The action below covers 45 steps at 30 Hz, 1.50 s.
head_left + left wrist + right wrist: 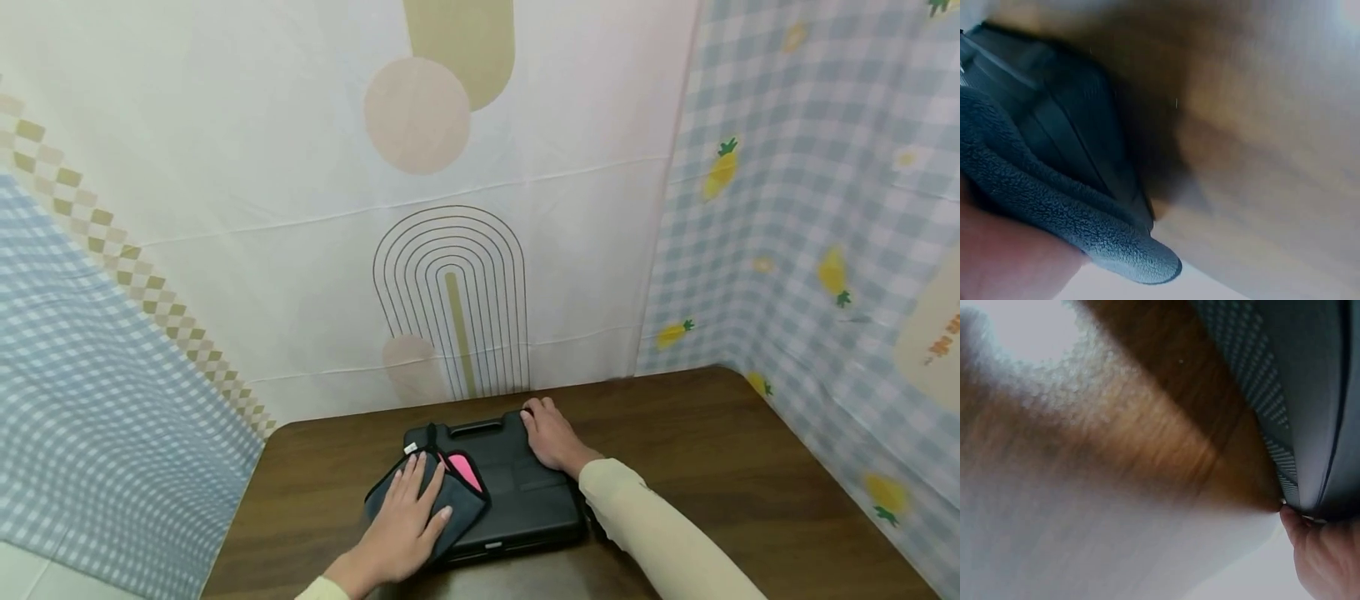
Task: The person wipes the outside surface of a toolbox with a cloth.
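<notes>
A black hard plastic case (525, 500) with a carry handle (476, 427) on its far side lies on the table. Spread over its left part is a dark grey fleecy cloth (467, 510) with black edging, its pink side showing at a fold. My left hand (405, 521) rests on this cloth with fingers straight and spread. In the left wrist view the cloth (1054, 194) drapes past the case's edge. My right hand (553, 435) holds the case at its far right corner, fingers bent over the edge; the right wrist view shows the fingertips (1294, 525) at that corner.
The brown wooden table (675, 450) has rounded far corners. Behind it hangs a white patterned cloth (300, 317), with blue checked cloths at the left (112, 400) and right (787, 167). A small silvery latch (492, 545) is on the case's near side.
</notes>
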Available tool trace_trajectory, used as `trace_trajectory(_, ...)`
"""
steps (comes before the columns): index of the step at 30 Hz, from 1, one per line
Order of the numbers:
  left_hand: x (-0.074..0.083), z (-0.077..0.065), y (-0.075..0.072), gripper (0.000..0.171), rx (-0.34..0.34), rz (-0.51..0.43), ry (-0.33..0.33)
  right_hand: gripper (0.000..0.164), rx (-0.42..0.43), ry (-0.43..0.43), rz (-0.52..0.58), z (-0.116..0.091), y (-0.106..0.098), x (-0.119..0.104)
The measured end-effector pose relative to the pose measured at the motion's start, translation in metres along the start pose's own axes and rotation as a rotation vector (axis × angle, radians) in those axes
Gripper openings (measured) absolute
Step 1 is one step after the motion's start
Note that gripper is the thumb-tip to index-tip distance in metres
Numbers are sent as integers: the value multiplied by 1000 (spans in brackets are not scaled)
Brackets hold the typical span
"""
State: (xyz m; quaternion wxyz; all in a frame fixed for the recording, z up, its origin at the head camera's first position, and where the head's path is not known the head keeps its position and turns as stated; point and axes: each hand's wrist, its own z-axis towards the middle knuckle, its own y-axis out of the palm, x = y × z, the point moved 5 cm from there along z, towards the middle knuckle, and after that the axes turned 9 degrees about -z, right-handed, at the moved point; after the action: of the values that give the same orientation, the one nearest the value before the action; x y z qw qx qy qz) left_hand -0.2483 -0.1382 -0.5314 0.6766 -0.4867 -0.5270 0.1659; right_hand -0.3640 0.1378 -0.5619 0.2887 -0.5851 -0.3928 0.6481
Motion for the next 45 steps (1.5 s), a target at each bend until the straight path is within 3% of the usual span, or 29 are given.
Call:
trace_trajectory(7,-12,32,-10,70,21,29,58,41,1,-2,12,-1,-1,-1)
trace_trajectory(13,-21,56,-17,70,21,55,42,39,5,6,10,-1,0,-1)
trace_trajectory(21,-26,66,-17,70,13,120,-11,37,12,15,2,0,-1,-2)
trace_trajectory(32,-6,73,-14,72,-59,126,-20,38,7,33,-5,0,-1,0)
trace_trajectory(45,24,113,10,69,-160,204,-18,36,36,33,-17,0,1,-2)
